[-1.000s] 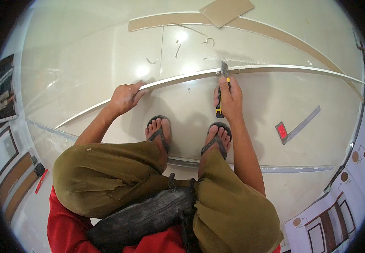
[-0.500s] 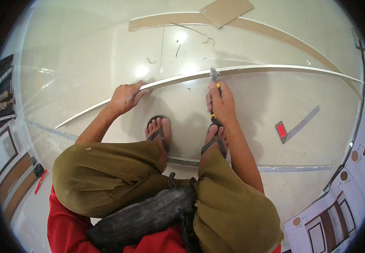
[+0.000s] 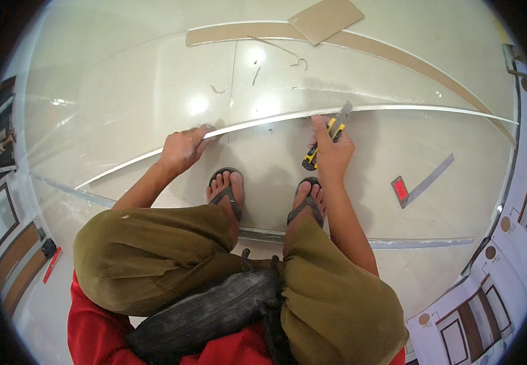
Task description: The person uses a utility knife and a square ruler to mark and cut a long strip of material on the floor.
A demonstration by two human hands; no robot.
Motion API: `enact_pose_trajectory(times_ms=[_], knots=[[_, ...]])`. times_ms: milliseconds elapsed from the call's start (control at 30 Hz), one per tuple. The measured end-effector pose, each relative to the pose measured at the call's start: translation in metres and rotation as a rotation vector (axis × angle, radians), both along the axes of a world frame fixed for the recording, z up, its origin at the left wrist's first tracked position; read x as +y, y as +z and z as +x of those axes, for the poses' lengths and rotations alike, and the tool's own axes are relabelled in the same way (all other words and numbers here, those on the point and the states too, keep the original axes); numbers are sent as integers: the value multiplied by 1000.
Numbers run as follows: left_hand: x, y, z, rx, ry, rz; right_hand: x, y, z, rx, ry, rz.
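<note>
A long, thin white-edged strip [image 3: 409, 107] stretches across the floor in front of me, seen edge-on and bowed by the lens. My left hand [image 3: 181, 150] grips it left of centre, fingers curled over the far side. My right hand [image 3: 335, 153] is closed round a yellow and black utility knife [image 3: 336, 128]. Its blade is out, pointing up and right across the strip's edge. The right thumb lies close against the strip; whether it also pinches it I cannot tell. Some right fingers are hidden behind the knife and palm.
Beyond lie a long brown strip [image 3: 239, 33] and a brown rectangular piece [image 3: 326, 22], with curled shavings [image 3: 256, 76] nearer. A try square with a red handle [image 3: 401, 190] rests at right. Printed drawings [image 3: 452, 340] are lower right; a red tool [image 3: 52, 265] is far left.
The knife has turned from nearly upright to a slant up and right, and my right hand has shifted slightly right. The strip's middle and right part sit a little nearer me. My left hand keeps its grip.
</note>
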State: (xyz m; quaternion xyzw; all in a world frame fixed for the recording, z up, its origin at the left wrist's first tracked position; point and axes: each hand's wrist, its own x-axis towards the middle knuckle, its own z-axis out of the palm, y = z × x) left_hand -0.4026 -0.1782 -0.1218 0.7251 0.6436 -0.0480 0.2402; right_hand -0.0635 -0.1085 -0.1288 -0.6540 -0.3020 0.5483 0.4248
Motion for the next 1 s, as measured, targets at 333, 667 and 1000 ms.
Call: enact_pose_trajectory(times_ms=[333,667,1000], knots=[[-3,6,7,-14,1,-15,7,0,-2,-210,158,-37],[-6,3,5,-18,-22,7,-3,-10,0,-549,265,211],[-7,-2,2,16,-29,-4,-27,-1,-17,-387,552,764]])
